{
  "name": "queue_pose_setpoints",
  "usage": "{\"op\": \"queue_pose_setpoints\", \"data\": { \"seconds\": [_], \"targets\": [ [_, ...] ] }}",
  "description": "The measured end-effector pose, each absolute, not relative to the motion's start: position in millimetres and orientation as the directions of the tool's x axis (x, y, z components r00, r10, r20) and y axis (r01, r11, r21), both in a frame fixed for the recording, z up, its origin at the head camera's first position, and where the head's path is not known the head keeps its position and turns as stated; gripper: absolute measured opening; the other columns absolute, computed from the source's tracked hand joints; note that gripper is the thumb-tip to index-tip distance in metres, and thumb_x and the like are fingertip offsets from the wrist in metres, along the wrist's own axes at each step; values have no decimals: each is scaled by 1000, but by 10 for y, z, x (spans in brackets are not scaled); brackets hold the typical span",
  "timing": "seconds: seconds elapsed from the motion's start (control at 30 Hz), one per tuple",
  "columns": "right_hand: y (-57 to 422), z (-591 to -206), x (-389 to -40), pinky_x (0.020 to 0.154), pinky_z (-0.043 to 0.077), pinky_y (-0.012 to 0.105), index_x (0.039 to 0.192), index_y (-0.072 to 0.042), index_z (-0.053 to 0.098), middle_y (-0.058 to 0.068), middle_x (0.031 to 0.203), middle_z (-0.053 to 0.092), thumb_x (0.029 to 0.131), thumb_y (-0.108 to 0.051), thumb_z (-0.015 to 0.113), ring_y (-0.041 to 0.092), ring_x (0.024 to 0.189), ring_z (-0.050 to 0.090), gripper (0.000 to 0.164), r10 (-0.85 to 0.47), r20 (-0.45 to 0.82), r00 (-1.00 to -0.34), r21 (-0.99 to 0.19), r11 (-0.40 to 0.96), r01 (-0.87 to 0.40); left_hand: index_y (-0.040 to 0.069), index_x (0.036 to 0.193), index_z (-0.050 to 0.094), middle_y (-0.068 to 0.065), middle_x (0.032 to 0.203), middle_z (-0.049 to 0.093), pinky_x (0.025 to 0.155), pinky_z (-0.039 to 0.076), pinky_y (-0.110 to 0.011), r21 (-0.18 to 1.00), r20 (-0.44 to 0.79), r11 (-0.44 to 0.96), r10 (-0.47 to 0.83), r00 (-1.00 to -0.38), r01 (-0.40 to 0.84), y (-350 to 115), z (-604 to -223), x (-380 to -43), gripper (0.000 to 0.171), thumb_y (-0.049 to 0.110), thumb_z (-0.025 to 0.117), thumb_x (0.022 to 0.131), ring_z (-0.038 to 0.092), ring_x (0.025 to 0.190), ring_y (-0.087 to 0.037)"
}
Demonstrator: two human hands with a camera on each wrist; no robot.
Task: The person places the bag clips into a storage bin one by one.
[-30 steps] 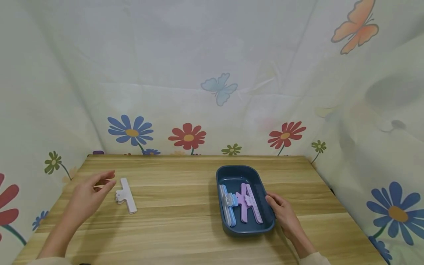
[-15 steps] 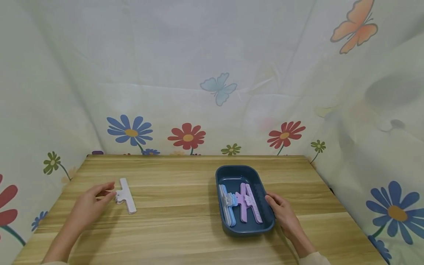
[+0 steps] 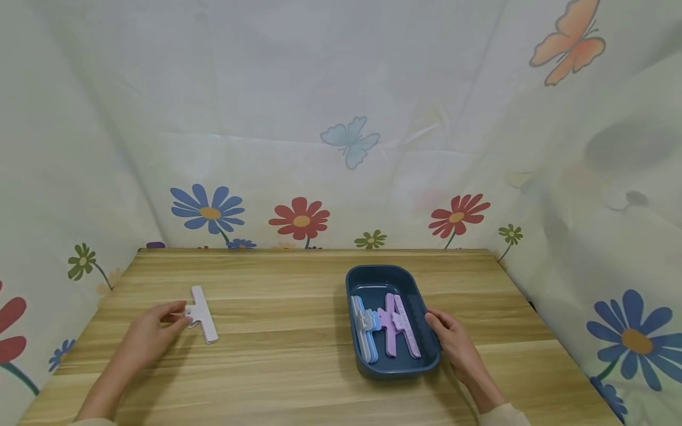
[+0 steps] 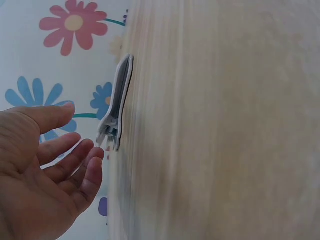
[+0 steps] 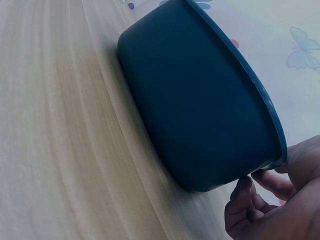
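Note:
On the left of the wooden table lies a white bag clip (image 3: 205, 315). My left hand (image 3: 154, 331) is beside its handle in the head view. The left wrist view shows the thumb and loosely bent fingers (image 4: 89, 175) apart from the clip (image 4: 120, 95), with nothing between them. A dark blue plastic bin (image 3: 379, 271) stands right of the middle. Its right rim is gripped by my right hand (image 3: 456, 344), thumb at the edge and fingers below, as the right wrist view shows. Inside lie a greyish-white clip (image 3: 364, 332), a blue clip (image 3: 373, 350) and purple clips (image 3: 391, 340).
The wood-grain table (image 3: 266, 367) carries the bin and the lone clip. A white curtain (image 3: 256, 118) printed with flowers and butterflies encloses the table's back and sides.
My left hand has come down and slightly toward the white clip's handle. The right hand, the bin and the clips have stayed in place.

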State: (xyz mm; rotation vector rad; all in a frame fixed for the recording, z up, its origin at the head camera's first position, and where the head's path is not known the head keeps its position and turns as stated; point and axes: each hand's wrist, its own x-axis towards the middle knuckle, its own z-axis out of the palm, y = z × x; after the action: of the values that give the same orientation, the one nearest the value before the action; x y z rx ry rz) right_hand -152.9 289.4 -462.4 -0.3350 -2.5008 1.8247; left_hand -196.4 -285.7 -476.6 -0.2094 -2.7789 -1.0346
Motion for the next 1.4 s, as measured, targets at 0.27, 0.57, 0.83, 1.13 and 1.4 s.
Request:
{"op": "queue_pose_setpoints", "data": {
  "seconds": [0.27,0.57,0.83,1.13,1.4],
  "targets": [
    [2896,-4633,-1535,91,50,24,146,4,54,24,145,55,109,-26,55,31,127,54,47,183,-92,-979,-944,296,144,-19,132,55,-36,117,64,86,54,-60,611,191,762,123,-974,216,-2840,-4839,-2019,53,8,77,92,69,100,-45],
    [2904,-4642,-1533,88,51,23,146,5,53,25,145,55,109,-23,55,29,123,56,47,180,-87,-980,-947,290,138,-21,134,51,-24,102,71,83,55,-54,590,166,783,120,-979,196,-2814,-4862,-2058,57,6,77,91,69,92,-35],
    [2902,-4631,-1534,90,50,23,147,4,53,25,146,54,109,-23,55,32,126,55,46,188,-108,-976,-944,288,160,-23,134,47,-28,106,68,83,54,-55,592,124,791,102,-987,156,-2810,-4868,-2129,56,8,72,95,68,93,-35],
    [2908,-4631,-1529,89,50,23,146,3,54,23,146,55,109,-23,54,30,124,55,45,189,-116,-975,-945,280,167,-24,131,50,-24,100,68,83,53,-58,573,111,805,111,-988,155,-2800,-4849,-2170,55,8,71,93,66,92,-37],
    [2910,-4637,-1536,89,50,23,146,2,54,23,145,55,109,-23,55,31,124,55,45,183,-110,-977,-945,286,160,-24,131,51,-22,97,67,83,52,-58,549,97,821,121,-988,154,-2821,-4859,-2207,58,11,74,92,65,92,-36]
  ]
}}
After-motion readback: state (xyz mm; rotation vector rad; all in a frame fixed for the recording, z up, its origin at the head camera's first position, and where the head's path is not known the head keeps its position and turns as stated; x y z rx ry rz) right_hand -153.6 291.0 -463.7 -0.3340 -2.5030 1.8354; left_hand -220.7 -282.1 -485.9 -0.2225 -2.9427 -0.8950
